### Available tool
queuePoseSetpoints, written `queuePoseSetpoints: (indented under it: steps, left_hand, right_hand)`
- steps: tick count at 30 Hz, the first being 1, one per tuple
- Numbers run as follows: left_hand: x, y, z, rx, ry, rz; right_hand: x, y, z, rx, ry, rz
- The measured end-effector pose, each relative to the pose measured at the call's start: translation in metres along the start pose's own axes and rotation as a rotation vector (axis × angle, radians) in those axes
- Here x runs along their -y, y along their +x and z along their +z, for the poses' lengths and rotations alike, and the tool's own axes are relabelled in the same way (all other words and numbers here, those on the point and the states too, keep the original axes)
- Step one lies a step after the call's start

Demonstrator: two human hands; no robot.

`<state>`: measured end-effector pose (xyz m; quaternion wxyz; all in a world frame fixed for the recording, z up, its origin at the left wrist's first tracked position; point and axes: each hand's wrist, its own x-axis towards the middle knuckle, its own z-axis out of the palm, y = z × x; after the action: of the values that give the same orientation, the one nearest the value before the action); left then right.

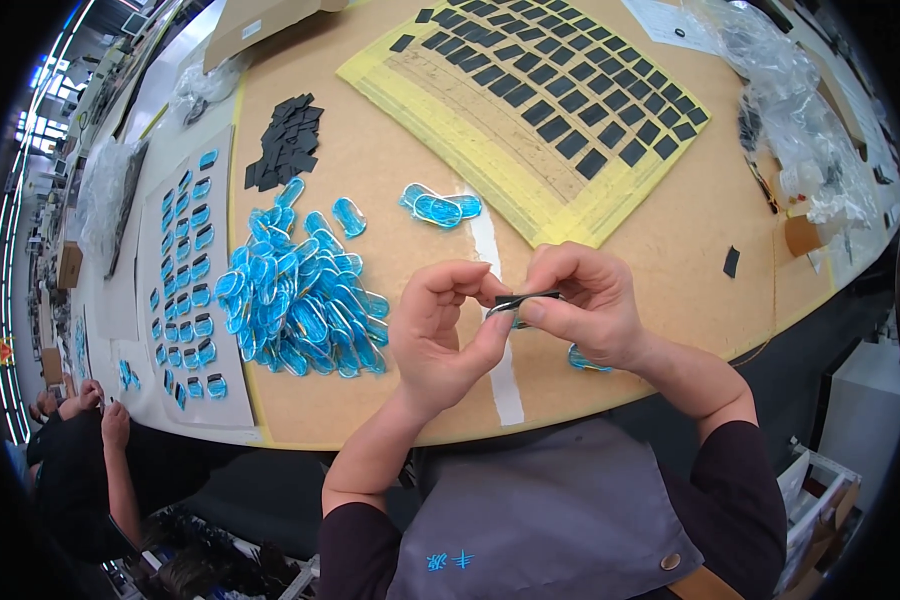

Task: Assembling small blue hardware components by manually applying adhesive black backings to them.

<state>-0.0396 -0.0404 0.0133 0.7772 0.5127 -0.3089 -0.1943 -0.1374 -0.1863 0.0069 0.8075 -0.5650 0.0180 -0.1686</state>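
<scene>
Above the tan table, my left hand (432,345) and my right hand (595,310) meet, fingertips pinched. Between them is a small black rectangular strip (523,298), held at both ends. A pale curved edge shows just below the strip, like the rim of one of the blue oval pieces; my fingers hide most of it. One blue oval piece (587,358) lies partly hidden below my right hand. Left of my hands is a heap of blue oval pieces with pale rims (305,300). A few more blue ovals (437,209) lie beyond my left hand.
Black strips stand in rows on a yellow-taped board (430,120); others form a loose pile (288,140). A grey sheet (232,400) carries rows of blue pieces with black strips. Clear plastic (795,110) and a brown tape roll (802,236) sit right. Another person's hands (115,425) work far left.
</scene>
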Motion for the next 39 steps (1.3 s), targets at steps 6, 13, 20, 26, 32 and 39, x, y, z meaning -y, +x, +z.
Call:
queuePoseSetpoints:
  steps: [6, 13, 20, 26, 32, 39]
  left_hand:
    - [-0.0020, 0.0002, -0.0116, 0.164, 0.026, -0.147]
    - [-0.0022, -0.0034, -0.0097, 0.104, -0.095, -0.242]
    - [-0.0015, -0.0046, -0.0103, 0.102, -0.142, -0.252]
    - [-0.0003, -0.0043, -0.0096, 0.106, -0.154, -0.251]
    - [0.0019, -0.0063, -0.0082, 0.089, -0.170, -0.218]
    - [0.0042, -0.0078, -0.0042, 0.066, -0.104, -0.171]
  right_hand:
    - [-0.0013, 0.0001, 0.0018, -0.023, 0.052, 0.013]
    - [-0.0016, -0.0006, 0.0047, -0.041, 0.071, 0.033]
    - [-0.0026, -0.0015, 0.0052, -0.046, 0.069, 0.043]
    - [-0.0040, -0.0019, 0.0048, -0.049, 0.070, 0.031]
    - [-0.0063, -0.0031, 0.0060, -0.060, 0.028, 0.025]
    - [-0.0051, -0.0039, 0.0109, -0.100, 0.002, 0.044]
